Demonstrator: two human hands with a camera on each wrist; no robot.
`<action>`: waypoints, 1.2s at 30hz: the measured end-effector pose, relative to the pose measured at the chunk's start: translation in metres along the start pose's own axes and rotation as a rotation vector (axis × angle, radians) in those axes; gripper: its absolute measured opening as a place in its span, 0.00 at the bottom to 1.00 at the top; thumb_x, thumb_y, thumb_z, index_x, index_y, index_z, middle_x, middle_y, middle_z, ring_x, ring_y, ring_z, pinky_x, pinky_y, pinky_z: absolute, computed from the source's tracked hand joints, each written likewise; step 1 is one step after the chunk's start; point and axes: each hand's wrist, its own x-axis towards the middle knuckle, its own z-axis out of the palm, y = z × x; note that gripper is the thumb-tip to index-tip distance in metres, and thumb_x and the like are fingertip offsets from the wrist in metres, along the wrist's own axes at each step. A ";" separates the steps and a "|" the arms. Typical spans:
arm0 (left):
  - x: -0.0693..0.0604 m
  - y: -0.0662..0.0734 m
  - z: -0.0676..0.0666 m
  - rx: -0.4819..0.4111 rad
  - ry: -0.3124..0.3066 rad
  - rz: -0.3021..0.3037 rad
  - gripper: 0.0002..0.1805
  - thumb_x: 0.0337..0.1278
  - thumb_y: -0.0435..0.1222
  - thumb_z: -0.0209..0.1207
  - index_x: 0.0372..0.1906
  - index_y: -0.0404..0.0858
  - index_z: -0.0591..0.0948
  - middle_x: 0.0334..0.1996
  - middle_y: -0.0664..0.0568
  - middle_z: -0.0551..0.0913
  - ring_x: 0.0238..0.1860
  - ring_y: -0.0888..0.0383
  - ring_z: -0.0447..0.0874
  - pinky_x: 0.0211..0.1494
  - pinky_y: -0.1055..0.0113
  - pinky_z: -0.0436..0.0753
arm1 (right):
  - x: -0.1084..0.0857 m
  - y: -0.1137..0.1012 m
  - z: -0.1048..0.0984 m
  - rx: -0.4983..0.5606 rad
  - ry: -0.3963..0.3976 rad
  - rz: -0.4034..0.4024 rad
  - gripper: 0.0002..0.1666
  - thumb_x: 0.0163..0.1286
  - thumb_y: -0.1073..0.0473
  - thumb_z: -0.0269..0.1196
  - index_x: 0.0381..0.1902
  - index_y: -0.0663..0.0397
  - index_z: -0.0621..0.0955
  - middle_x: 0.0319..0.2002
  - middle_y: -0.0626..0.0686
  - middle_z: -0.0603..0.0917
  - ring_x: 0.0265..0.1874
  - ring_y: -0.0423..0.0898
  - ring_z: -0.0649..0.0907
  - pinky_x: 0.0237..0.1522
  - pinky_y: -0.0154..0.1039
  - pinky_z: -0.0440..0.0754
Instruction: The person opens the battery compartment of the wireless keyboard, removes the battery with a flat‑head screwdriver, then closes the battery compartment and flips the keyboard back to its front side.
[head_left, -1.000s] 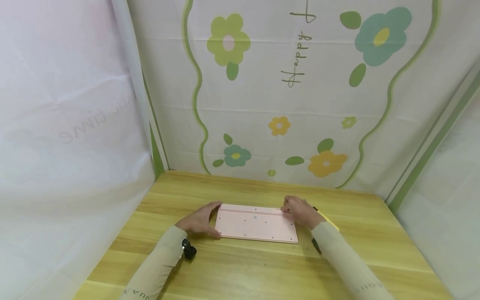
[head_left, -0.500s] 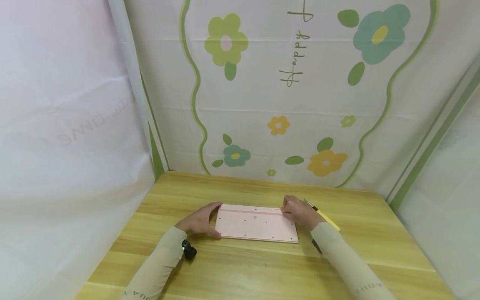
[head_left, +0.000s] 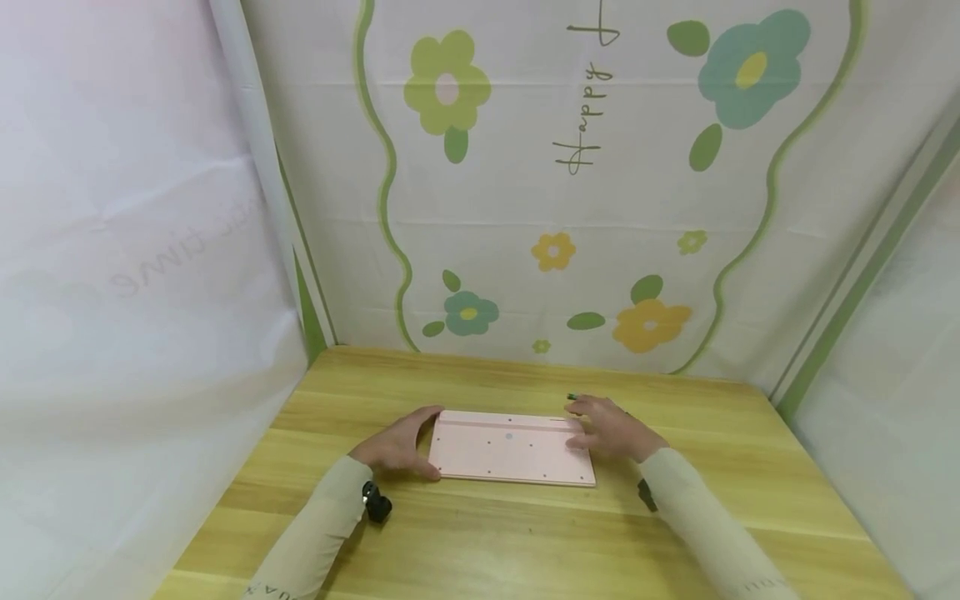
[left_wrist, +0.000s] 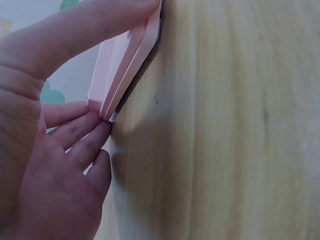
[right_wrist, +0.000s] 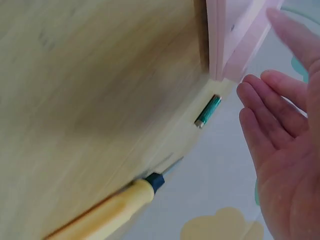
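A flat pink keyboard (head_left: 517, 458) lies underside up on the table, its small dark screws and rear ridge showing in the head view. At its left end, my left hand (head_left: 397, 443) holds it between the thumb at the near corner and the fingers at the far corner. My right hand (head_left: 617, 431) is over the right end, its fingers spread and loosely straight with nothing held. A small green battery (right_wrist: 208, 111) lies on the table just beyond the keyboard's far right corner. Whether the right thumb touches the keyboard cannot be told.
A yellow-handled screwdriver (right_wrist: 117, 210) lies on the wooden table (head_left: 480, 542), right of the keyboard; my right hand mostly hides it in the head view. White printed cloth (head_left: 510, 167) hangs behind the table and along both sides.
My right hand has uncurled its fingers from the keyboard's far right edge and shifted slightly right. The green battery now shows beyond its fingertips. My left hand keeps its hold.
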 end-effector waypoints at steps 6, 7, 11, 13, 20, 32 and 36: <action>-0.001 0.000 -0.002 0.013 -0.012 0.002 0.71 0.33 0.48 0.87 0.84 0.40 0.57 0.83 0.42 0.60 0.84 0.39 0.57 0.84 0.39 0.61 | -0.012 -0.001 -0.004 0.046 -0.049 0.059 0.58 0.58 0.37 0.79 0.75 0.66 0.72 0.75 0.66 0.73 0.75 0.70 0.71 0.79 0.72 0.58; -0.001 0.000 -0.002 0.014 -0.012 0.001 0.71 0.33 0.47 0.87 0.84 0.40 0.57 0.83 0.42 0.60 0.84 0.39 0.56 0.84 0.38 0.61 | -0.014 -0.001 -0.005 0.052 -0.054 0.061 0.60 0.56 0.37 0.80 0.75 0.66 0.71 0.76 0.66 0.73 0.76 0.72 0.69 0.79 0.73 0.57; 0.000 -0.001 -0.002 0.023 -0.018 -0.006 0.71 0.34 0.46 0.86 0.85 0.42 0.56 0.84 0.43 0.59 0.84 0.40 0.55 0.84 0.38 0.61 | -0.021 -0.002 -0.003 0.075 -0.070 0.050 0.66 0.50 0.36 0.82 0.76 0.69 0.69 0.76 0.67 0.72 0.77 0.73 0.66 0.79 0.74 0.55; 0.000 -0.001 -0.002 0.027 -0.021 -0.007 0.70 0.34 0.46 0.86 0.85 0.42 0.56 0.84 0.43 0.58 0.84 0.40 0.55 0.84 0.38 0.61 | -0.024 -0.002 -0.001 0.076 -0.068 0.037 0.68 0.49 0.37 0.83 0.76 0.70 0.68 0.75 0.67 0.72 0.76 0.72 0.68 0.79 0.72 0.59; 0.000 0.001 -0.003 0.012 -0.034 0.021 0.71 0.35 0.45 0.86 0.85 0.39 0.55 0.84 0.41 0.58 0.84 0.39 0.55 0.84 0.38 0.60 | -0.032 -0.005 0.009 0.104 -0.061 0.095 0.76 0.43 0.36 0.86 0.81 0.64 0.63 0.78 0.63 0.70 0.77 0.64 0.70 0.77 0.64 0.70; -0.003 0.004 -0.004 -0.089 -0.011 0.066 0.70 0.31 0.40 0.86 0.84 0.37 0.56 0.82 0.42 0.62 0.83 0.41 0.58 0.83 0.39 0.62 | -0.029 -0.003 0.014 0.066 -0.042 0.083 0.72 0.42 0.36 0.86 0.79 0.62 0.66 0.75 0.57 0.75 0.73 0.56 0.76 0.72 0.60 0.76; -0.003 0.004 -0.005 -0.106 0.004 0.118 0.70 0.33 0.39 0.85 0.84 0.38 0.55 0.83 0.41 0.59 0.84 0.38 0.55 0.83 0.35 0.61 | -0.028 0.003 0.014 0.072 -0.057 0.079 0.72 0.40 0.36 0.86 0.78 0.60 0.67 0.73 0.54 0.76 0.72 0.53 0.76 0.72 0.58 0.77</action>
